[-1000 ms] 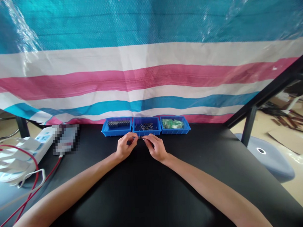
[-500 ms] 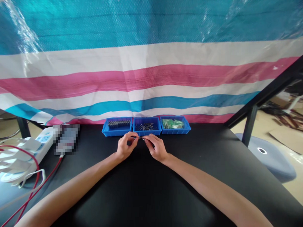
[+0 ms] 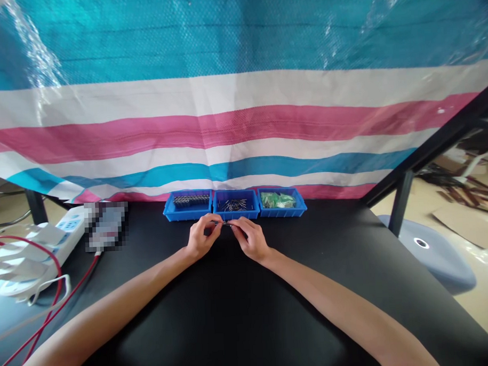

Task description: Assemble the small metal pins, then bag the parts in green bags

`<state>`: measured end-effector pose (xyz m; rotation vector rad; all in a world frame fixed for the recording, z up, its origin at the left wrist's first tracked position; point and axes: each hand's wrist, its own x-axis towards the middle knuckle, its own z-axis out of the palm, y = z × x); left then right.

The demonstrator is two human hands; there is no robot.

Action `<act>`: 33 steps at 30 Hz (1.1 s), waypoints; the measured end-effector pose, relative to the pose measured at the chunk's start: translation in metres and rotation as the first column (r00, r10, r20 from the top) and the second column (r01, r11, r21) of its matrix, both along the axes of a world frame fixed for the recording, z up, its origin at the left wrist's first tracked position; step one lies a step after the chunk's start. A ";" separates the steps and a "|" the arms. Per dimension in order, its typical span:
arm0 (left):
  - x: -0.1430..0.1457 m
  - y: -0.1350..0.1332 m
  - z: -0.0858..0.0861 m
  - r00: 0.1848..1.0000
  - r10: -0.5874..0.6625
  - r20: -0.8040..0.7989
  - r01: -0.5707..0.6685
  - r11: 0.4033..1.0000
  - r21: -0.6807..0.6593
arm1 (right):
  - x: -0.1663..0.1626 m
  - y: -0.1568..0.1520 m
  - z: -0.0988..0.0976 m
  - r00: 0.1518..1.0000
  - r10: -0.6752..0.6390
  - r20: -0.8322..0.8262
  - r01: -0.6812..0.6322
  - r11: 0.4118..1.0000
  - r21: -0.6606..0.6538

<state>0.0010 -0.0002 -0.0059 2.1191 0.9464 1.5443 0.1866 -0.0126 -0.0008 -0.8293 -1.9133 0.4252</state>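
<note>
Metal pin (image 3: pixel 226 223) lies crosswise, pinched between left hand (image 3: pixel 199 238) and right hand (image 3: pixel 251 238), neither clearly nearer.

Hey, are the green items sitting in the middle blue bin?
No, the green items lie in the right-hand blue bin, while the middle blue bin holds thin metallic pieces.

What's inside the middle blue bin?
The middle blue bin holds a loose jumble of thin, metallic-looking pieces, pointing various ways. Anything buried under the top ones, and the bottom directly beneath them, is covered and cannot be seen.
</note>
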 end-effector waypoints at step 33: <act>0.000 0.001 -0.004 1.000 -0.024 -0.009 0.024 1.000 0.012 | 0.000 0.001 0.000 0.999 0.040 0.033 -0.040 0.999 -0.027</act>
